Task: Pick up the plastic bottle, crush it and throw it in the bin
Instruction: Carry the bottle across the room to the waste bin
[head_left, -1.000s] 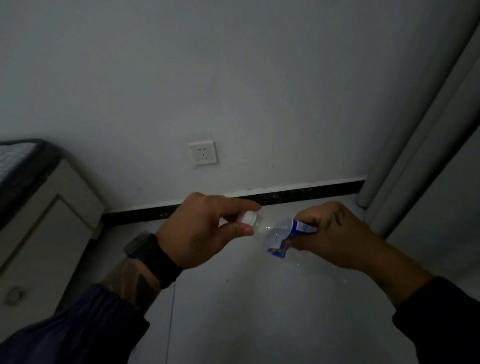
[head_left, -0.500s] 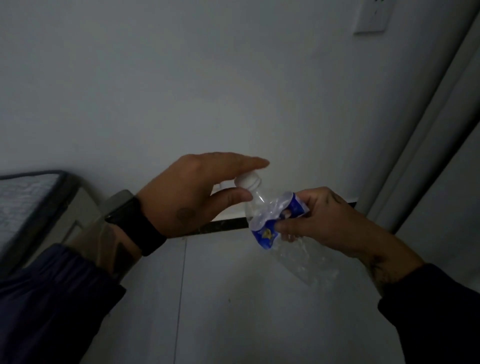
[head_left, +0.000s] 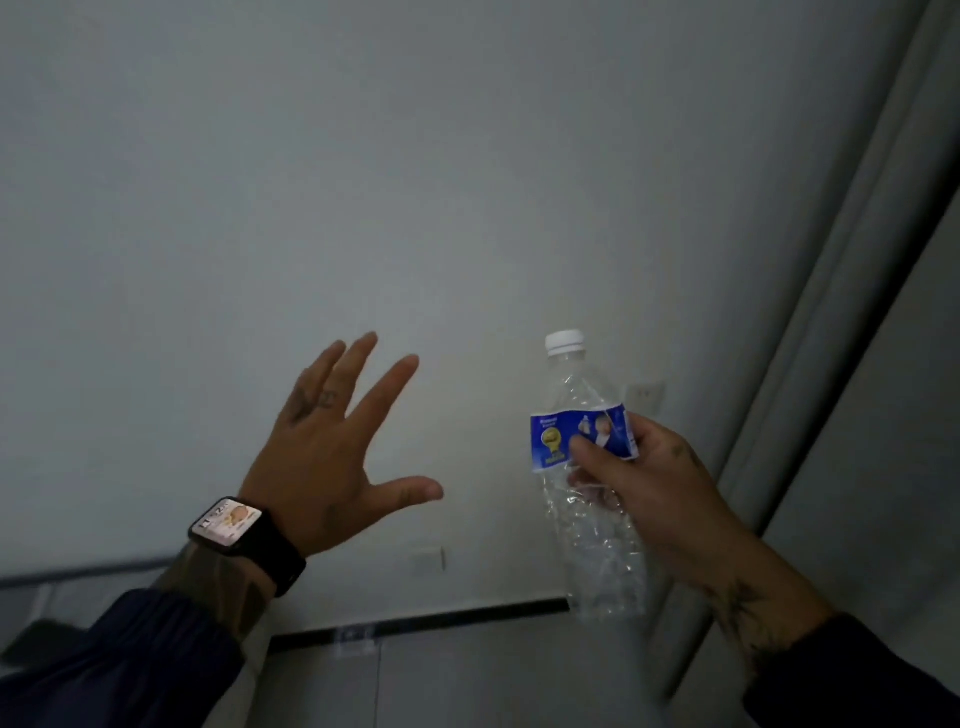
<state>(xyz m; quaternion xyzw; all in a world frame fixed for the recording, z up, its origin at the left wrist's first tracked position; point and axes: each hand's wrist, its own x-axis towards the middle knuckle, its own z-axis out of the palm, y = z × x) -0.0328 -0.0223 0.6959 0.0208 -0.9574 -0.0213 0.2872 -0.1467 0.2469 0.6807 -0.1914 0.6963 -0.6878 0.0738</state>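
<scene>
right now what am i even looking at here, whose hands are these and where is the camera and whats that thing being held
There is no machine here: these are a person's two bare hands, filmed by one wide-angle camera worn on the person's head, looking forward at them.

The right hand holds a clear plastic bottle upright around its middle. The bottle has a white cap screwed on and a torn blue label, and its clear body looks crinkled.

The left hand is empty, with its fingers spread wide, apart from the bottle. A smartwatch with a lit screen sits on that wrist.

Behind the hands is a plain pale wall, with a curtain on the right. The room is dim. No table or bin is in view.
</scene>
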